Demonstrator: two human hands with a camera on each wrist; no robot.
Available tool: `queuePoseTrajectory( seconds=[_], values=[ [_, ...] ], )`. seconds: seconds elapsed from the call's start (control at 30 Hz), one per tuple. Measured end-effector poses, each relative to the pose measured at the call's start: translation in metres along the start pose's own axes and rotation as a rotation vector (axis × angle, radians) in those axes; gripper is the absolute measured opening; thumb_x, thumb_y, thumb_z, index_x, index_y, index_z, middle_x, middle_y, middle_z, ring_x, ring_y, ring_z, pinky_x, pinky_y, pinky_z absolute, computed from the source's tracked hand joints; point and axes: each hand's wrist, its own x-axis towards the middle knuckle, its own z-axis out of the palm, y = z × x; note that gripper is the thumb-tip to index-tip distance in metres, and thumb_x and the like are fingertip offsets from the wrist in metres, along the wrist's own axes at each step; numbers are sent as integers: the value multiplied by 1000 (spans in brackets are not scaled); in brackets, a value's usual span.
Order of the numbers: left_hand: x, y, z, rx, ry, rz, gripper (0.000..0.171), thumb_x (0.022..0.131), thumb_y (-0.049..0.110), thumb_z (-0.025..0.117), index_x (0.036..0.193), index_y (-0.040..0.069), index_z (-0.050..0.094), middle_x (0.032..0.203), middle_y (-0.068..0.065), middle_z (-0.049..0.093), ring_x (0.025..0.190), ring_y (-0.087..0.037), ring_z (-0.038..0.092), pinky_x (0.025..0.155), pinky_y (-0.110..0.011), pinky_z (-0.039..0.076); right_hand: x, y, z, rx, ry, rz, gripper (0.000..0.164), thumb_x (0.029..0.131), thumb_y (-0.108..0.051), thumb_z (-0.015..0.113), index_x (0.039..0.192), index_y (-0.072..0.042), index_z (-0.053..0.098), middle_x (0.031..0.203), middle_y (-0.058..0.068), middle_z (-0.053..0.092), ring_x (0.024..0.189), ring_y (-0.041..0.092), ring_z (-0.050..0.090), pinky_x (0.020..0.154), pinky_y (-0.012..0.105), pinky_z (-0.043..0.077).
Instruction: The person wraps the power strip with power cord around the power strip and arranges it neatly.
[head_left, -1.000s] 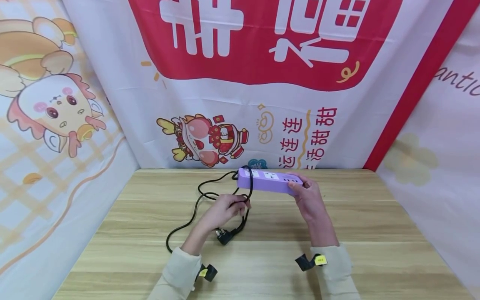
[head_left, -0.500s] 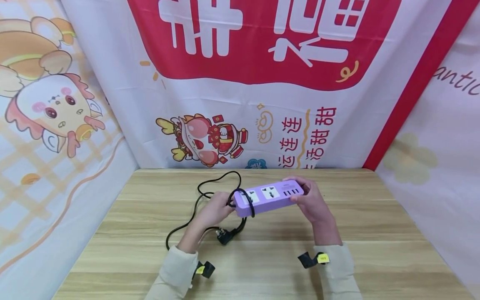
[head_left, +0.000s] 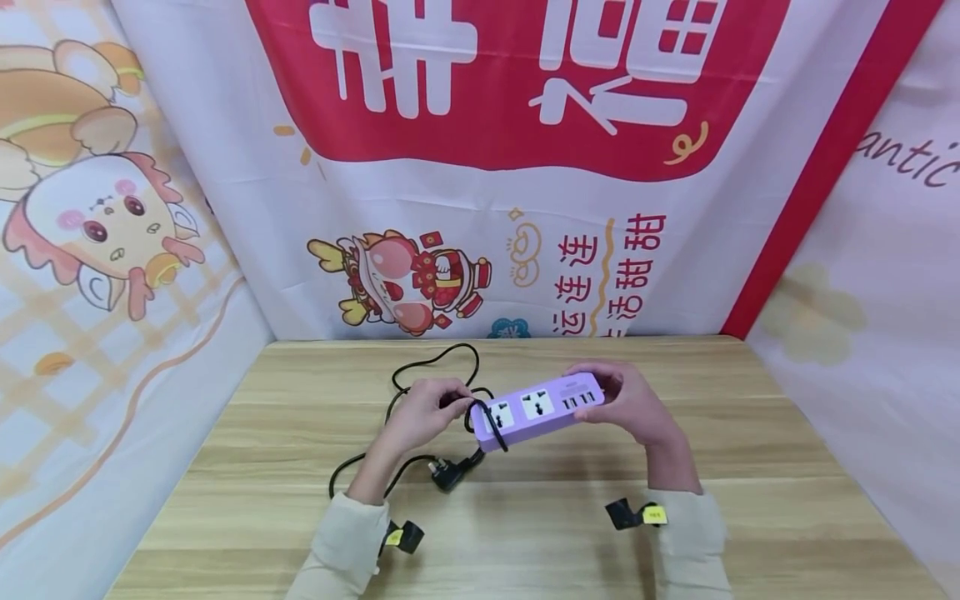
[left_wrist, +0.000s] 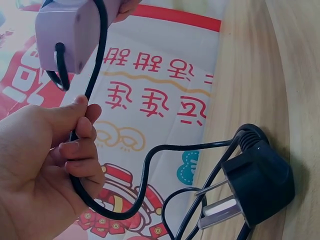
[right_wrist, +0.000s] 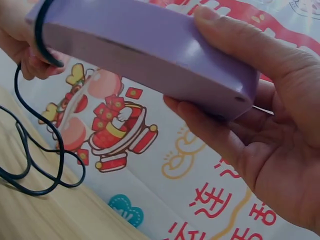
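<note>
A purple power strip (head_left: 537,406) with white sockets is held above the table, tilted with its left end lower. My right hand (head_left: 632,403) grips its right end; in the right wrist view the thumb lies on one side and the fingers on the other. My left hand (head_left: 424,411) pinches the black cord (left_wrist: 95,65) between thumb and fingers beside the strip's left end. One turn of that cord wraps over the strip near the left socket. The black plug (head_left: 447,475) hangs or lies just below, its prongs (left_wrist: 218,210) showing in the left wrist view.
Loose loops of the cord lie on the wooden table (head_left: 750,467) to the left and behind my left hand. A printed cloth (head_left: 450,192) hangs along the table's back edge, with more cloth at both sides.
The power strip has come lower and nearer, its socket face turning into view and its right end rising. My left hand has moved up beside its left end, holding the cord.
</note>
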Motion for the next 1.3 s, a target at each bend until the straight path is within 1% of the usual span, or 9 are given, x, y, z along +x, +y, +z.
queuePoseTrajectory(
  seconds=[0.13, 0.23, 0.33, 0.43, 0.63, 0.8, 0.93, 1.13, 1.3],
  values=[
    [-1, 3, 2, 24, 10, -12, 7, 94, 22, 69, 92, 20, 75, 75, 9, 65, 64, -8, 51, 57, -22, 42, -1, -3, 1, -64, -54, 6, 50, 74, -8, 87, 121, -7, 68, 115, 9, 69, 95, 22, 63, 75, 28, 55],
    [0, 5, 3, 41, 19, -23, 7, 94, 24, 70, 91, 21, 75, 76, 10, 66, 65, -7, 52, 58, -22, 42, 1, -5, 5, -116, -77, 23, 50, 74, -14, 88, 120, -12, 69, 114, 7, 70, 95, 25, 63, 77, 29, 55],
    [-1, 6, 4, 60, 28, -36, 8, 94, 24, 70, 91, 21, 76, 77, 10, 67, 65, -7, 51, 57, -21, 42, 2, -7, 9, -147, -82, 48, 49, 73, -19, 90, 118, -18, 71, 113, 4, 70, 98, 27, 63, 79, 31, 56],
    [-1, 9, 4, 82, 46, -39, 9, 95, 23, 68, 93, 18, 76, 78, 8, 68, 63, -6, 51, 56, -21, 42, 2, -11, 12, -171, -72, 76, 51, 71, -25, 91, 118, -20, 70, 114, 3, 70, 99, 27, 64, 80, 32, 56],
    [-1, 20, 5, 142, 122, -9, 13, 97, 16, 66, 102, 10, 76, 91, 0, 75, 68, -6, 56, 60, -21, 47, 4, -17, 15, -268, -19, 83, 54, 70, -33, 91, 118, -21, 70, 113, 2, 70, 97, 22, 66, 79, 31, 58],
    [-2, 30, 6, 201, 205, -4, 14, 95, 10, 66, 105, 7, 75, 96, -6, 76, 69, -7, 60, 60, -23, 50, 7, -15, 19, -323, 41, 101, 53, 72, -29, 90, 119, -17, 69, 115, 7, 70, 96, 21, 67, 78, 29, 59],
    [-2, 36, 8, 228, 270, 14, 14, 93, 8, 68, 104, 5, 75, 97, -9, 76, 75, -13, 65, 65, -29, 55, 9, -14, 23, -349, 99, 121, 56, 73, -26, 90, 123, -13, 68, 116, 11, 69, 97, 24, 67, 80, 32, 60],
    [-2, 40, 11, 183, 364, 7, 20, 90, 5, 69, 109, 2, 74, 101, -13, 77, 86, -22, 73, 73, -37, 59, 13, -15, 28, -351, 188, 126, 59, 73, -19, 90, 126, -12, 65, 117, 13, 69, 101, 26, 68, 85, 37, 60],
    [-3, 44, 12, 94, 407, 22, 21, 90, 3, 68, 110, -1, 72, 98, -15, 76, 81, -21, 73, 69, -33, 60, 14, -17, 31, -369, 244, 115, 59, 74, -19, 90, 126, -10, 64, 118, 12, 68, 99, 26, 68, 86, 39, 60]
  ],
)
